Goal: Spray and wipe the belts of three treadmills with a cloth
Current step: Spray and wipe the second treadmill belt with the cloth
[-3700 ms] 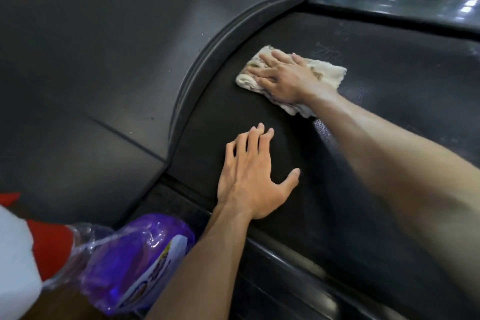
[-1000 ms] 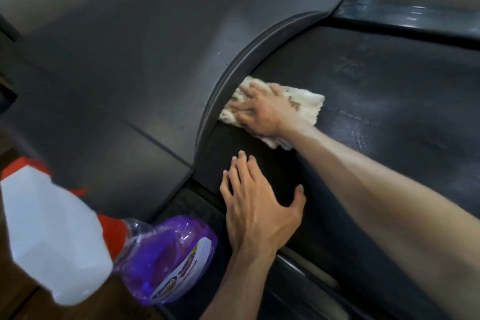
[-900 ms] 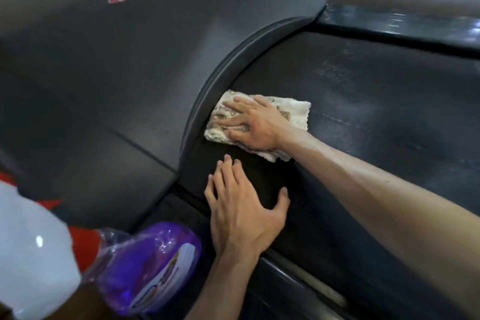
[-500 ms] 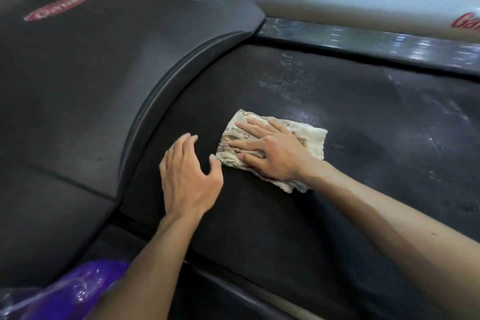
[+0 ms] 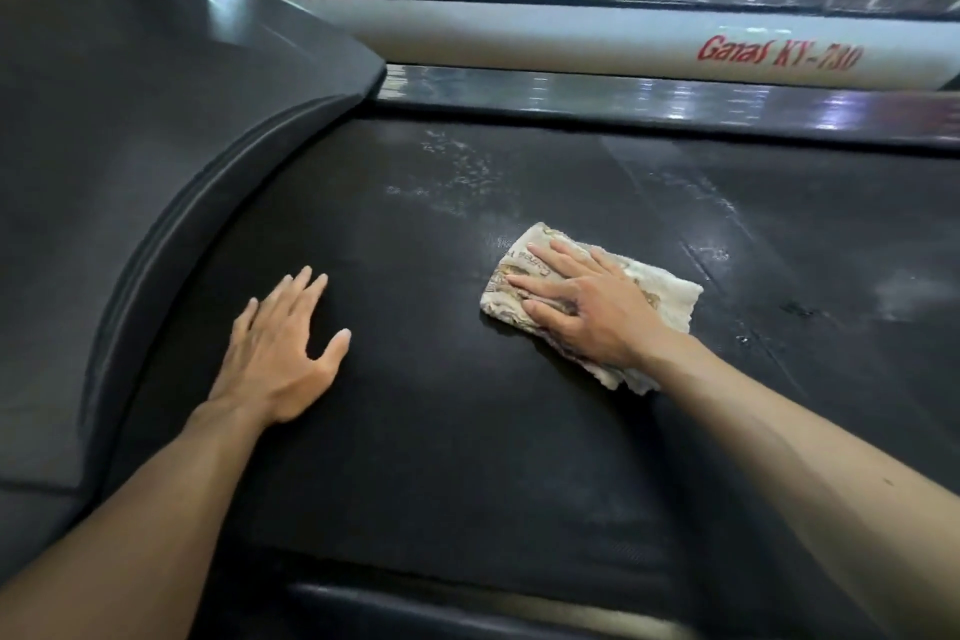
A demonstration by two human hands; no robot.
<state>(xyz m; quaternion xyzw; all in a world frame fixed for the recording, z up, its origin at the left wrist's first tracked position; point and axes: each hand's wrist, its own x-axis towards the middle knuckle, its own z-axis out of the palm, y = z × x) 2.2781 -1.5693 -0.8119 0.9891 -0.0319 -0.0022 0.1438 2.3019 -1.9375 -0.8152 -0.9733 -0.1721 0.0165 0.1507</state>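
Black rubber treadmill belt (image 5: 441, 431) under both hands. Left hand (image 5: 280, 353) flat, fingers spread, lower left, holding nothing. Right hand (image 5: 582, 312) flat, fingers straight, pressing folded cream printed cloth (image 5: 670, 296) right of centre.

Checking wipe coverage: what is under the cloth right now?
The cloth lies flat on the black treadmill belt, pressed down by the right hand. The belt patch beneath it is covered, so its state can't be seen.

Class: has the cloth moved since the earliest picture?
Yes. The cloth, under the right hand, has slid away from the curved motor cover, rightward along the belt.
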